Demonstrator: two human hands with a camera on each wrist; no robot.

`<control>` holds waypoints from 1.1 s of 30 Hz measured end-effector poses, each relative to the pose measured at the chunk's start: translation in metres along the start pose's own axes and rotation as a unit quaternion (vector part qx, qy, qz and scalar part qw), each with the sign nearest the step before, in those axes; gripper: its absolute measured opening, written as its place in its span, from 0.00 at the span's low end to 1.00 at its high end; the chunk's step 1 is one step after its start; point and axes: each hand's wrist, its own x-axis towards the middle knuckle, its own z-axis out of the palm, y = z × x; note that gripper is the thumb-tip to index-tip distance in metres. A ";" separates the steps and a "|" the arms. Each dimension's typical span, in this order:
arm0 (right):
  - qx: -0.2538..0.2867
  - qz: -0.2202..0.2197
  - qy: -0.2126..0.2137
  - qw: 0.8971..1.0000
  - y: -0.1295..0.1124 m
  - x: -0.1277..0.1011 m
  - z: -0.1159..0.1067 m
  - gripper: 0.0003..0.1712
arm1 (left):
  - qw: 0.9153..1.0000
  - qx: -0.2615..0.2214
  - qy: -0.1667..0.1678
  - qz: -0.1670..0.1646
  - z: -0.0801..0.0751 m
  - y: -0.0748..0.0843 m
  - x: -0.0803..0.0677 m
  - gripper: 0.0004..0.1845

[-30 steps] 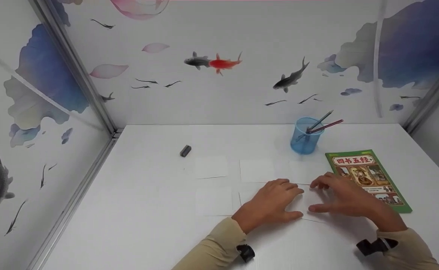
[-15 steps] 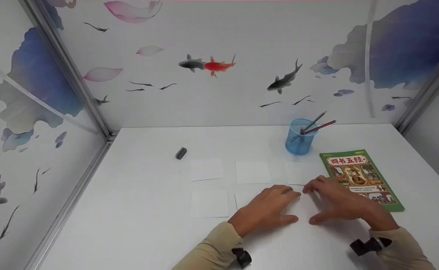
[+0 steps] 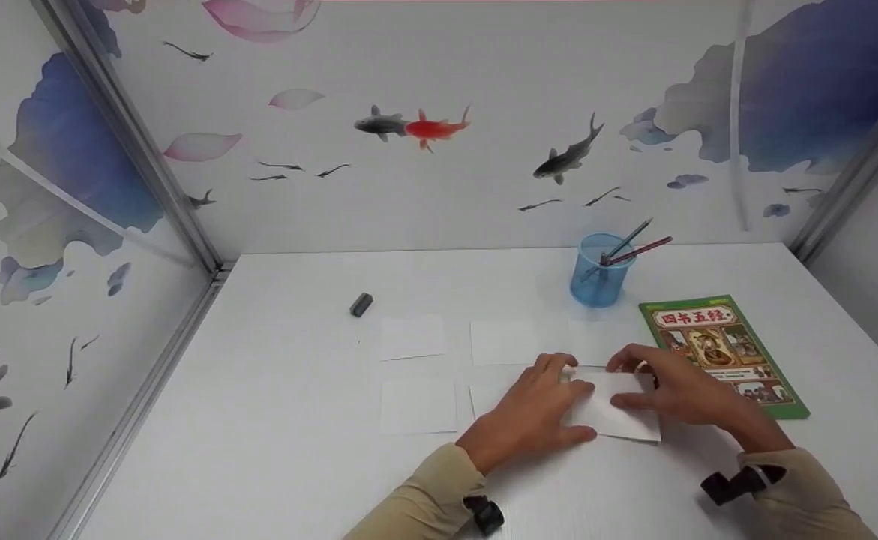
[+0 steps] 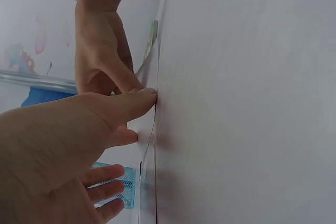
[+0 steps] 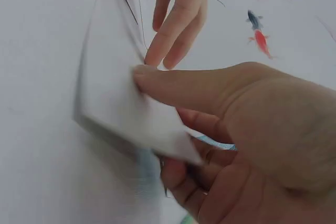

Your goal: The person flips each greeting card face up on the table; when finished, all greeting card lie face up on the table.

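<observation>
Several white cards lie in rows on the white table [image 3: 274, 420], among them one at the back left [image 3: 412, 337] and one at the front left [image 3: 418, 405]. My right hand [image 3: 633, 384] pinches the near-right white card [image 3: 622, 420] and holds its edge up off the table. In the right wrist view the thumb of my right hand [image 5: 173, 124] lies on top of the card [image 5: 113, 103] with fingers under it. My left hand [image 3: 558, 397] rests flat beside that card, its thumb touching the table in the left wrist view [image 4: 131, 109].
A blue cup [image 3: 596, 283] with pencils stands behind the cards. A green book [image 3: 723, 352] lies to the right of my right hand. A small dark eraser [image 3: 361, 304] sits at the back left. Fish-patterned walls enclose three sides.
The near-right card lay flat under both hands; now my right hand has pinched it and raised it off the table. My left hand has barely moved.
</observation>
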 end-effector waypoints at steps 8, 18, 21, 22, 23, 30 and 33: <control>0.126 0.011 0.088 0.988 -0.011 0.002 -0.005 0.30 | 0.950 -0.304 -0.011 -0.067 -0.009 0.005 0.003 0.31; 0.166 -0.062 0.054 0.983 -0.023 0.006 0.005 0.17 | 0.818 -0.567 0.000 -0.101 -0.007 0.005 0.003 0.19; 0.086 -0.064 0.097 0.989 -0.020 0.006 0.009 0.19 | 0.795 -0.599 0.000 -0.097 -0.002 0.001 0.004 0.20; 0.064 -0.063 0.105 0.990 -0.019 0.006 0.010 0.21 | 0.785 -0.612 -0.002 -0.095 0.000 0.000 0.004 0.20; 0.046 -0.056 0.111 0.991 -0.018 0.006 0.010 0.23 | 0.776 -0.624 -0.004 -0.093 0.001 0.000 0.004 0.20; 0.030 0.037 0.109 0.993 -0.013 0.005 0.006 0.31 | 0.731 -0.664 0.059 -0.144 0.001 0.003 0.006 0.36; 0.030 0.065 0.097 0.993 -0.013 0.004 0.005 0.42 | 0.726 -0.654 0.096 -0.189 0.000 0.005 0.007 0.36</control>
